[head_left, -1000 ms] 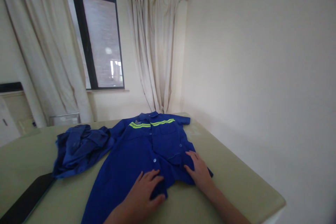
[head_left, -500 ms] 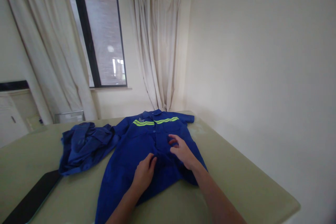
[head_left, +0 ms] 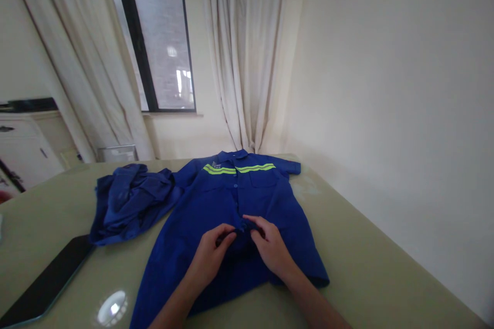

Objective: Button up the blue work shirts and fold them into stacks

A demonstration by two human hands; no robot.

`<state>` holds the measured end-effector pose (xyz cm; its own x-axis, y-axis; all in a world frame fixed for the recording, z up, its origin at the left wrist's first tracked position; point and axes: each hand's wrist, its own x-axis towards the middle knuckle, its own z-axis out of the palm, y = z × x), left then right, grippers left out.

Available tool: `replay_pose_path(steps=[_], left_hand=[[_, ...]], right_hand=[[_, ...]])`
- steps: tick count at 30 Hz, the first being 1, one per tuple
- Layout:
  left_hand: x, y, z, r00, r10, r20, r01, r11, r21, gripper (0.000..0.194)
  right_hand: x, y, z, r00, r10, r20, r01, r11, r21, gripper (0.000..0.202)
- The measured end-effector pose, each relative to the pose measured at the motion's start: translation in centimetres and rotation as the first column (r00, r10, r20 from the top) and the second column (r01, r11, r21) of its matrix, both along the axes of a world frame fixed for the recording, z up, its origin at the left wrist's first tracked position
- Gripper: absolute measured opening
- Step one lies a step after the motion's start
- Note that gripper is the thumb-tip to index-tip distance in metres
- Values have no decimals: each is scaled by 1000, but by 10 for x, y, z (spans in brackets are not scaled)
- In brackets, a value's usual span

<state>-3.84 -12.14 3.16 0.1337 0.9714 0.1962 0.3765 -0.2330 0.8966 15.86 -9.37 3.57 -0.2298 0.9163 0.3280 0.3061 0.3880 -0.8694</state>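
A blue short-sleeved work shirt [head_left: 208, 195] lies front side up, its collar at the far end and a yellow-green reflective stripe across the chest. Buttons show along its upper front. My left hand [head_left: 214, 249] pinches one front edge of the shirt near the middle. Close on the other side, my right hand [head_left: 268, 244] grips the opposite front edge between thumb and fingers. The fabric between the fingertips is slightly raised and bunched; whether a button is held there is too small to tell.
A crumpled blue garment [head_left: 133, 203] lies left of the shirt, against its sleeve. Nearer, a flat black panel [head_left: 50, 280] rests on the greenish table [head_left: 347, 257]. A wall [head_left: 393, 103] runs along the right side, with curtains [head_left: 247, 51] behind.
My right hand has come down and closed on the shirt's front edge beside my left hand. The shirt's lower right side has spread outward. The view has tilted down slightly.
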Motion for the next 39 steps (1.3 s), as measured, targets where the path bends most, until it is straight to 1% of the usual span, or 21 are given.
replay_pose_path(steps=[3, 6, 9, 12, 15, 18, 20, 22, 25, 28, 31, 35, 37, 39], left_hand=[[-1, -9, 7, 995, -81, -53, 78, 995, -59, 18], [2, -16, 14, 981, -135, -142, 129, 990, -51, 13], [6, -18, 17, 978, -112, -177, 116, 993, 15, 16], [6, -17, 18, 988, -59, -143, 69, 995, 70, 19], [2, -15, 18, 984, -99, -147, 106, 994, 40, 16], [-2, -14, 17, 979, -119, -163, 124, 992, 19, 15], [-3, -14, 17, 977, -96, -188, 107, 993, 49, 15], [-2, -14, 16, 971, -53, -234, 80, 991, 109, 14], [1, -15, 14, 957, -9, -290, 65, 981, 183, 12], [3, -16, 11, 949, -4, -317, 70, 978, 199, 10], [5, -16, 5, 928, 16, -371, 72, 972, 222, 11], [8, -17, -2, 870, 87, -485, 101, 932, 348, 14], [9, -18, -3, 845, 118, -522, 122, 907, 404, 16], [10, -20, -3, 833, 136, -537, 140, 886, 442, 19]], right_hand=[[6, 1, 3, 996, -30, -80, 34, 998, 44, 28], [8, -2, 7, 998, 21, -64, -19, 999, 32, 24], [7, -6, 12, 994, 106, -7, -106, 994, 9, 23], [7, -9, 16, 984, 175, 46, -175, 985, -4, 25], [8, -10, 16, 969, 237, 76, -236, 972, -19, 33], [9, -9, 16, 948, 283, 144, -286, 958, 0, 22], [9, -9, 15, 943, 271, 196, -279, 960, 15, 16], [8, -9, 14, 946, 242, 214, -251, 968, 19, 14], [8, -9, 11, 960, 203, 192, -207, 978, 1, 10], [7, -8, 10, 967, 189, 173, -184, 982, -44, 8], [4, -8, 11, 974, 194, 117, -186, 979, -78, 11], [3, -6, 5, 983, 184, 31, -179, 977, -119, 15], [3, -4, -2, 989, 145, 7, -142, 978, -151, 16], [3, -2, -8, 995, 94, 19, -89, 980, -176, 17]])
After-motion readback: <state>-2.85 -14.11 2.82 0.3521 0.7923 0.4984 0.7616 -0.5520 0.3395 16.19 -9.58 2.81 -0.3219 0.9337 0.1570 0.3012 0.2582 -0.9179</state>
